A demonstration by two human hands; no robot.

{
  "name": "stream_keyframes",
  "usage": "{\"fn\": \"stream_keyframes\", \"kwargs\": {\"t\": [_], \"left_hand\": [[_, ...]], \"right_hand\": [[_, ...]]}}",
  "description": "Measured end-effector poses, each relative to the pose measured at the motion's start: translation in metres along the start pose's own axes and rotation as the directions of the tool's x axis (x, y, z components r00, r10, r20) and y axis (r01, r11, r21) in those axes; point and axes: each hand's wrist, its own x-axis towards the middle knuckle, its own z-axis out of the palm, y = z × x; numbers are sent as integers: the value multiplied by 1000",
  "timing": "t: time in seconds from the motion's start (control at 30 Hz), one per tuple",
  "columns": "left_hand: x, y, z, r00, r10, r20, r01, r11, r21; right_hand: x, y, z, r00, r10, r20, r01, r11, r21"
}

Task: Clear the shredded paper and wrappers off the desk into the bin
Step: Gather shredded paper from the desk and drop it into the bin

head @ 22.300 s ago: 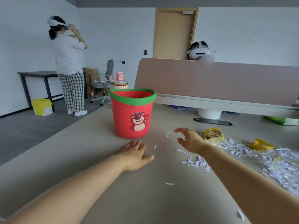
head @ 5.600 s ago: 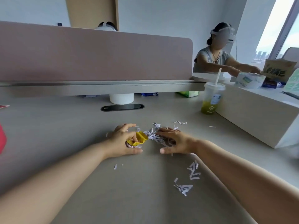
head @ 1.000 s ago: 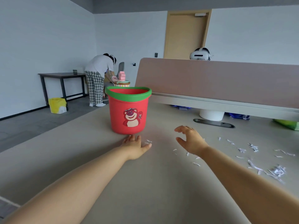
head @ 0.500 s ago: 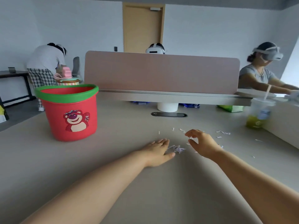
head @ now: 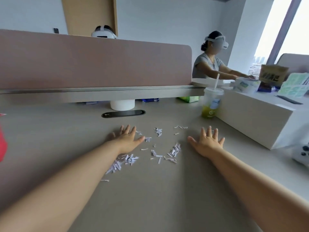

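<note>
While apparently flat, hands (head: 127,139) (head: 207,143) flank shredded paper (head: 160,151), desk (head: 150,198).

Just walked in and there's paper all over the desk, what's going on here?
A person is clearing shredded paper off the desk. Both hands are open and flat on it, the left hand and right hand either side of the scraps, holding nothing. Only an edge of the red bin shows at far left. A drink cup stands beyond.

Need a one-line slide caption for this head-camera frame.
Both open hands, left hand and right hand, lie flat on the desk, flanking scattered shredded paper.
</note>
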Motion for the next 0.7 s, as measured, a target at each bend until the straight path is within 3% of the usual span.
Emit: {"fn": "stream_keyframes", "kwargs": {"t": [0.1,0.2,0.33,0.43,0.5,0.6,0.7], "left_hand": [[15,6,4,997,77,-9,-75,991,107],[17,3,5,987,153,-52,-146,982,116],[18,-2,8,975,207,-80,-204,978,42],[19,-3,10,968,220,-124,-234,965,-116],[17,-3,10,957,244,-159,-271,947,-175],[14,-2,9,929,273,-251,-333,912,-241],[11,-2,8,911,213,-352,-323,901,-291]], "right_hand": [[26,9,0,998,56,10,-56,998,9],[47,4,-2,999,21,41,-21,1000,-6],[57,-28,-1,962,-253,103,244,965,90],[47,-56,4,849,-509,143,489,859,152],[39,-67,6,788,-598,147,551,792,264],[33,-74,0,822,-570,17,450,667,594],[38,-83,-3,849,-526,-44,477,729,491]]}}
